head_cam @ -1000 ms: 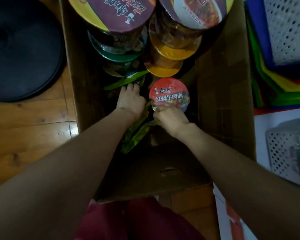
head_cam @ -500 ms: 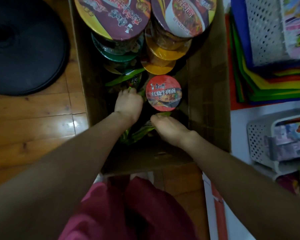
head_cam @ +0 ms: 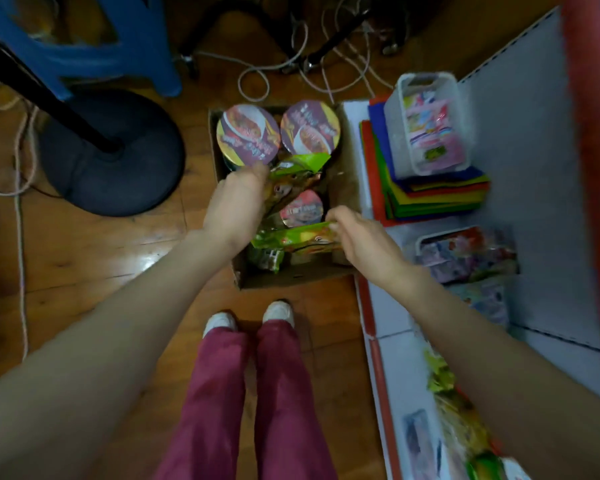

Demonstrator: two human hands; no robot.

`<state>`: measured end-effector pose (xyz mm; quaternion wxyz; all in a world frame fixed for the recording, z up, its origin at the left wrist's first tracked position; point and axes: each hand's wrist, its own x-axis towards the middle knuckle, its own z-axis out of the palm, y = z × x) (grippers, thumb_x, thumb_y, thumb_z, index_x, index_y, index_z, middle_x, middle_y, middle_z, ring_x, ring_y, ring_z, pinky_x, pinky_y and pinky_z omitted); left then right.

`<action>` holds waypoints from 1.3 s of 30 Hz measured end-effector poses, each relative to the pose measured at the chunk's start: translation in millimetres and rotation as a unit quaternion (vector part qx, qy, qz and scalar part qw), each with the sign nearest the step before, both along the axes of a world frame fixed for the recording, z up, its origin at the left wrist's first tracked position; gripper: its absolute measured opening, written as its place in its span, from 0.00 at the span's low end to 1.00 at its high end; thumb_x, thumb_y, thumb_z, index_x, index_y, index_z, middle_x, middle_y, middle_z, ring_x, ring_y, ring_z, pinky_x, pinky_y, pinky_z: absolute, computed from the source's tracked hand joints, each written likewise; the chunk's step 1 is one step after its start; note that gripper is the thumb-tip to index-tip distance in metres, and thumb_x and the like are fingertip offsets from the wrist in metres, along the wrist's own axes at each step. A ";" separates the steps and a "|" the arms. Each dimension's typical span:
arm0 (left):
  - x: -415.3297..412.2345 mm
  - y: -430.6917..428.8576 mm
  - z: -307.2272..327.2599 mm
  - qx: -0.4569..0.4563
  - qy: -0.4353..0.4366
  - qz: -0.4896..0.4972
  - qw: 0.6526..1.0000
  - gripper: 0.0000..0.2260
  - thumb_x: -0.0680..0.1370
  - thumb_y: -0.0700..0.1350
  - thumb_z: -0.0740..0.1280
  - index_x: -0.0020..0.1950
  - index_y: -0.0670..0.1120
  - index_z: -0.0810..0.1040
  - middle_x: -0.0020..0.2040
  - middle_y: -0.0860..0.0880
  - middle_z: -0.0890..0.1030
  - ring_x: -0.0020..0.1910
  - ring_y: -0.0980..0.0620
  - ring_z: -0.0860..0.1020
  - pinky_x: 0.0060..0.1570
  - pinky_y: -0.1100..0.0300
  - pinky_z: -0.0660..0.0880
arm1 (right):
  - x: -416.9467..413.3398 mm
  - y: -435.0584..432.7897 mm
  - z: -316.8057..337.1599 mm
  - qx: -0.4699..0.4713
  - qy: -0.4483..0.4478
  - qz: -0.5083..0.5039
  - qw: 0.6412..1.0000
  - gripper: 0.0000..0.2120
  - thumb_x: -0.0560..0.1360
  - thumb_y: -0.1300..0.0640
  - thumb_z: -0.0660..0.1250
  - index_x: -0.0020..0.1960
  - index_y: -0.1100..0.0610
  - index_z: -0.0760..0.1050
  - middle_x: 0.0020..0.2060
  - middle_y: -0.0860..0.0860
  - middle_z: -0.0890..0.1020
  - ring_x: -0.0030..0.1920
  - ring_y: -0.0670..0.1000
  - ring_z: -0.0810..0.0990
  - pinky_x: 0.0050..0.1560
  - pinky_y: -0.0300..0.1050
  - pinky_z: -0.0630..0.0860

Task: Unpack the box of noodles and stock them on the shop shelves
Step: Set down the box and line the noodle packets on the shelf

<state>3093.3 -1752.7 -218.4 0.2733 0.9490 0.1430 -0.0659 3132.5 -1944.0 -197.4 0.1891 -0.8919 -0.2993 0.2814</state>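
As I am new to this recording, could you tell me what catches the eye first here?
Two bare hands reach into the open cardboard box on the wooden floor: the left hand holds a green packet, and the right hand pinches a second green packet. At the box's far end, two purple-lidded bowls sit side by side. To the right stands the white shelf with its red edge.

Dim, warm indoor light; glare patches shine on the floor (head_cam: 146,261). Motion blur softens the left hand (head_cam: 234,209), right hand (head_cam: 357,237), packets (head_cam: 291,239) and shelf (head_cam: 541,168). Wide-angle distortion stretches the forearms toward the lower corners.
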 end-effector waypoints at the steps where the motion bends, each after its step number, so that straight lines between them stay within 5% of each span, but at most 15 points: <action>1: 0.9 5.1 25.5 -0.008 -0.018 0.004 1.000 0.10 0.74 0.29 0.57 0.54 0.36 0.70 0.48 0.33 0.76 0.47 0.33 0.75 0.37 0.51 0.60 | -0.1 2.4 25.4 0.017 -0.011 -0.019 1.000 0.12 0.80 0.61 0.55 0.60 0.64 0.69 0.49 0.64 0.78 0.50 0.61 0.78 0.41 0.41 0.63; 8: 5.6 30.3 204.8 -0.069 -0.201 0.011 0.977 0.03 0.78 0.36 0.57 0.45 0.38 0.68 0.41 0.37 0.72 0.44 0.35 0.74 0.40 0.46 0.67 | 2.8 16.9 201.8 0.106 -0.140 -0.105 0.979 0.13 0.78 0.58 0.56 0.56 0.64 0.72 0.44 0.63 0.79 0.44 0.62 0.78 0.42 0.52 0.71; 15: 23.5 33.4 361.8 -0.087 -0.339 0.006 0.937 0.09 0.81 0.42 0.55 0.48 0.37 0.68 0.37 0.42 0.69 0.38 0.41 0.71 0.36 0.48 0.64 | 0.6 13.2 354.5 0.218 -0.304 -0.216 0.902 0.09 0.77 0.60 0.59 0.53 0.65 0.73 0.39 0.50 0.73 0.38 0.40 0.68 0.38 0.38 0.62; 20: 29.4 27.4 444.0 -0.122 -0.404 -0.005 0.907 0.11 0.81 0.45 0.54 0.49 0.38 0.67 0.37 0.41 0.73 0.35 0.40 0.72 0.34 0.43 0.69 | -1.6 -4.3 442.5 0.272 -0.379 -0.287 0.836 0.09 0.79 0.62 0.58 0.55 0.66 0.71 0.41 0.49 0.72 0.39 0.38 0.66 0.38 0.29 0.63; 25: 28.8 11.9 501.7 -0.128 -0.442 -0.018 0.888 0.10 0.82 0.45 0.54 0.49 0.38 0.68 0.37 0.42 0.73 0.33 0.42 0.70 0.33 0.46 0.67 | -0.3 -32.3 508.3 0.312 -0.417 -0.349 0.779 0.08 0.79 0.61 0.59 0.55 0.64 0.71 0.42 0.48 0.73 0.45 0.45 0.70 0.40 0.25 0.63; 31: 44.2 -12.3 543.2 -0.092 -0.468 -0.040 0.878 0.11 0.82 0.45 0.55 0.42 0.41 0.65 0.30 0.49 0.67 0.30 0.42 0.67 0.29 0.54 0.59 | 14.5 -72.8 562.6 0.358 -0.416 -0.426 0.719 0.12 0.79 0.55 0.58 0.58 0.62 0.69 0.42 0.48 0.71 0.42 0.46 0.70 0.45 0.41 0.65; 39: 68.2 -50.5 580.5 -0.073 -0.495 -0.080 0.862 0.11 0.81 0.44 0.55 0.42 0.41 0.65 0.28 0.50 0.66 0.27 0.47 0.64 0.25 0.56 0.54 | 57.4 -157.8 641.3 0.423 -0.458 -0.521 0.583 0.17 0.79 0.57 0.56 0.64 0.65 0.66 0.50 0.53 0.70 0.50 0.51 0.69 0.53 0.44 0.68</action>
